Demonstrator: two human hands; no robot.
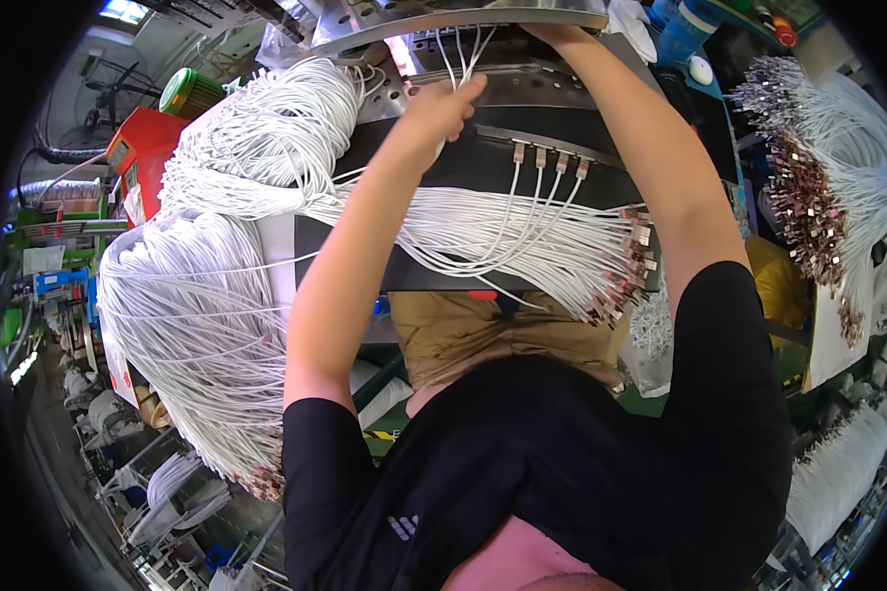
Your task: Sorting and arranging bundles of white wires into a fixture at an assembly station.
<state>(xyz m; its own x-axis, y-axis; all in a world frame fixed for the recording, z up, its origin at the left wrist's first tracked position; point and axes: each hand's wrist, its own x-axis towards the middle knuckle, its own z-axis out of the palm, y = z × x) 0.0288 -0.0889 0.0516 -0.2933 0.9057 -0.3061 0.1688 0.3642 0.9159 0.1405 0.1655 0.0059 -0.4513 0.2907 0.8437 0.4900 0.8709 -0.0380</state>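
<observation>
My left hand [438,116] is closed around a few white cables [459,57], whose upper ends reach up to the metal machine [522,84] at the top. My right hand [554,32] reaches beneath the machine's upper metal plate [453,20], which hides its fingers. Nearer to me, several cable ends with copper-coloured connectors [560,164] line up along a narrow metal bar [503,132]. Below them a thick bundle of white cables [503,231] lies across the black work surface [350,258], its connector ends [626,268] gathered at the right.
Large coils of white cable [276,128] are heaped at the left, with another hanging pile [187,315] nearer me. More cables with connectors [808,187] hang at the far right. A red machine housing [148,148] stands far left; a blue container [688,34] sits at the back right.
</observation>
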